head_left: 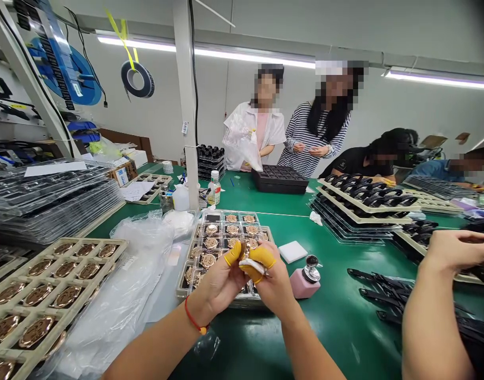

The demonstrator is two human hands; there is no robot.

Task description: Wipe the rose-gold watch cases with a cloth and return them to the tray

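My left hand (218,279) and my right hand (271,279) meet over the near end of a clear tray (226,237) of round gold-coloured parts. Both wear yellow finger cots. Their fingers are closed together, pinching a small white pad (249,264) between them; whether a part is under the pad is hidden. A red string circles my left wrist. A pink dispenser bottle (306,278) with a metal top stands just right of my right hand.
A beige tray (47,285) of gold parts and clear plastic bags (119,295) lie to the left. A white post (187,105) rises behind the tray. A white square pad (292,251) is on the green mat. Another person's arm (435,311) reaches in at right over black parts. Several people work across the table.
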